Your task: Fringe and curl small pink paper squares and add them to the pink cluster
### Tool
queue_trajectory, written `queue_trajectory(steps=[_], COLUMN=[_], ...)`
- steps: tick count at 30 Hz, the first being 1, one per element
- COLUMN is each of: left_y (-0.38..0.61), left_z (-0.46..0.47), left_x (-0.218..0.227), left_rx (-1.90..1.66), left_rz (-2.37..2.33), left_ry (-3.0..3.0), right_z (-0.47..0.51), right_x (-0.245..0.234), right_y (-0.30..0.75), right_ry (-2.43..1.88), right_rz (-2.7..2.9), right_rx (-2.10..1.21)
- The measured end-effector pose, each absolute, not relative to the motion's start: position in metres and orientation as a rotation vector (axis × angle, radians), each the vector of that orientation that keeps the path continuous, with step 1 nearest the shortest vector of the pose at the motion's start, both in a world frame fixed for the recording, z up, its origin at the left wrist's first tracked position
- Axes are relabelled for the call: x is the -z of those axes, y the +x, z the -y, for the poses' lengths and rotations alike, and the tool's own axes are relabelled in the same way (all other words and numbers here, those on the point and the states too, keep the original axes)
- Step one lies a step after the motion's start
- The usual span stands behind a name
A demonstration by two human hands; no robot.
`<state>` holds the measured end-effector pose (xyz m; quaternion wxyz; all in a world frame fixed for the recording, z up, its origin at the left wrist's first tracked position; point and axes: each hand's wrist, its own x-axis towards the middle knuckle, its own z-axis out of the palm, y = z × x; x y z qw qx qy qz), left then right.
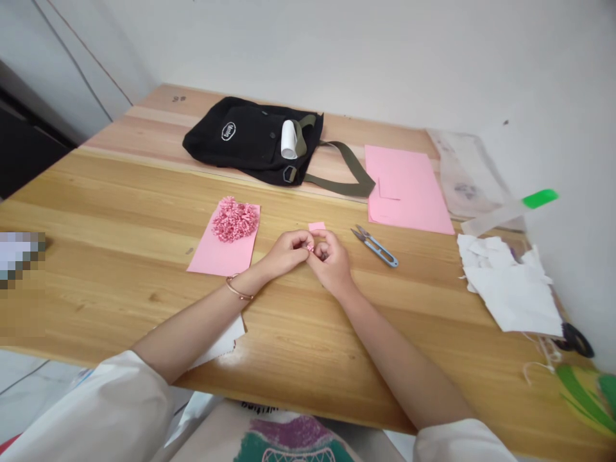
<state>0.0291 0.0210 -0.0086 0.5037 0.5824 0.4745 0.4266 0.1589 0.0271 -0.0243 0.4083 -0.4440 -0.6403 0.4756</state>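
Observation:
My left hand (289, 251) and my right hand (331, 258) meet above the middle of the table, both closed. Between their fingertips is a small pink piece (310, 247), pinched by both; its exact kind is too small to make out. Just beyond the fingers lies a small pink paper slip (316, 226). To the right of my right hand rest blue-handled thread snips (376, 246), blades pointing away to the left. Left of my left hand, a fluffy heap of small pink pieces (235, 220) sits on a pink paper sheet (222, 258).
A black bag (240, 138) with olive straps and a white roll (289, 139) on it lies at the back. Pink sheets (409, 186) are behind the snips. White scraps (513, 289), a green-ended strip (539, 199) and black-handled scissors (577, 340) lie along the right edge.

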Motion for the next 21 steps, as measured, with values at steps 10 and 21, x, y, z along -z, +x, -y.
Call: queue_trajectory(steps=[10, 21], left_y=[0.0310, 0.0303], left_z=[-0.0213, -0.0242], left_x=[0.0061, 0.0099], left_rx=[-1.060, -1.070], left_rz=[-1.131, -1.115], left_ry=[1.323, 1.309], right_z=[-0.0269, -0.0270], right_x=[0.0226, 0.0232], right_y=[0.1588, 0.1585], right_ry=[-1.133, -1.145], right_rz=[1.618, 1.619], right_rx=[-1.180, -1.173])
